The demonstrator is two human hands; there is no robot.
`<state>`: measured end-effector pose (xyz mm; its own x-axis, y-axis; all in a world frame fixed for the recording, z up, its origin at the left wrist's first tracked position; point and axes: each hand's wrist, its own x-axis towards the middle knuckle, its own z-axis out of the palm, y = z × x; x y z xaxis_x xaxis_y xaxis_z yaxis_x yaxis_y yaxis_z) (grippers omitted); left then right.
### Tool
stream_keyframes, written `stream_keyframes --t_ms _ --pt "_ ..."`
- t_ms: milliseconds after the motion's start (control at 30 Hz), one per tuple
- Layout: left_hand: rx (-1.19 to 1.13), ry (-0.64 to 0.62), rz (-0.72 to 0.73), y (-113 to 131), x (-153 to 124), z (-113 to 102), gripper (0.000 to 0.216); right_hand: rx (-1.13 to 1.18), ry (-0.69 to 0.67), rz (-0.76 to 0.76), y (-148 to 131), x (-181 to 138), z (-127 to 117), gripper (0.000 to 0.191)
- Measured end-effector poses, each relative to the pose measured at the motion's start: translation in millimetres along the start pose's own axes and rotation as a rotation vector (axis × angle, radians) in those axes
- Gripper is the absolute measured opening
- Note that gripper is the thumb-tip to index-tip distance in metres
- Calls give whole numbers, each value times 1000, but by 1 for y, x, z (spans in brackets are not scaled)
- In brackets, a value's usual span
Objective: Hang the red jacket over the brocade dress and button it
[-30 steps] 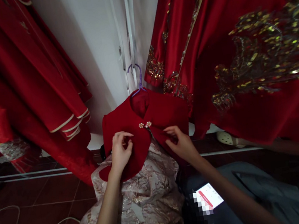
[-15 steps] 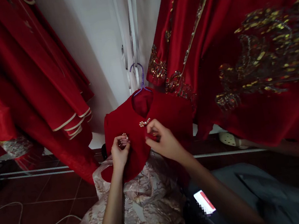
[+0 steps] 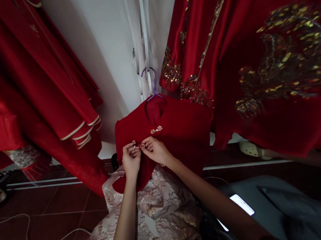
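A red garment (image 3: pixel 179 125) with a round collar hangs on a purple hanger (image 3: pixel 155 85). One jewelled clasp (image 3: pixel 156 129) is fixed at its front, below the neckline. Lower down, my left hand (image 3: pixel 132 161) is closed at the garment's left front edge, on a small beaded clasp piece (image 3: pixel 134 143). Close beside it, my right hand (image 3: pixel 156 152) pinches another beaded piece (image 3: pixel 142 145). The fingertips almost meet, and they hide whether the two pieces are joined. Beneath the hands, a shiny pink-and-silver brocade cloth (image 3: pixel 160 213) lies bunched up.
Red garments (image 3: pixel 61 91) hang on the left, and sequinned red ones (image 3: pixel 196 41) on the right. A lit phone (image 3: pixel 241 204) lies on a grey-blue surface (image 3: pixel 274 187). A white cable (image 3: pixel 29 234) crosses the tiled floor. A pale clog (image 3: pixel 248 148) is at the right.
My right hand has come down and left from beside the upper clasp to meet my left hand. My left hand stays at the garment's edge. The view has shifted slightly.
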<state>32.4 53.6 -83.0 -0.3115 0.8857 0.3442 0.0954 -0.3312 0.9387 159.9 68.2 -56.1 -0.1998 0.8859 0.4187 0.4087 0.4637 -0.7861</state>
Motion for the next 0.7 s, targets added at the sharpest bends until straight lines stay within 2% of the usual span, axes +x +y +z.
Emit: stream_keyframes --t_ms 167,467,700 --pt "-27 -22 2 6 -2 0 22 39 81 20 0 1 7 18" --pt "30 -53 -1 10 -1 -3 24 56 212 -9 -4 -5 13 13" --pt "78 -89 -22 11 5 -12 22 28 242 -52 -6 -8 15 11"
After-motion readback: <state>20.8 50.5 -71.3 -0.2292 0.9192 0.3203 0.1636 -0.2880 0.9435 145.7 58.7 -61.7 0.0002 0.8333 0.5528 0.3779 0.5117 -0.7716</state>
